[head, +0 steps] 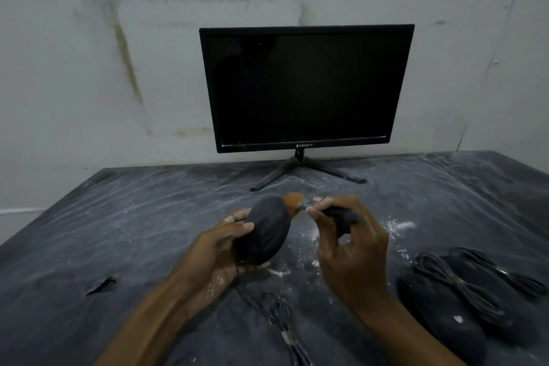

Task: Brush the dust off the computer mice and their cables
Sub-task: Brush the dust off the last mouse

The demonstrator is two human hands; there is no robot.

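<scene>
My left hand (pixel 221 242) grips a black, dusty computer mouse (pixel 264 229) and holds it up above the table. Its cable (pixel 280 321) hangs down and lies bundled on the table near the front edge. My right hand (pixel 347 246) pinches a small brush (pixel 326 210) by its dark handle. The brush's orange bristles touch the mouse's upper right edge. Two more black mice (pixel 439 315) lie at the right, with bundled cables (pixel 463 288) resting on top of them.
A dark table cover (pixel 118 232) is streaked with white dust, with powder patches (pixel 398 226) right of my hands and a small tear (pixel 101 285) at the left. A switched-off black monitor (pixel 303 86) on a stand sits at the back against a stained wall.
</scene>
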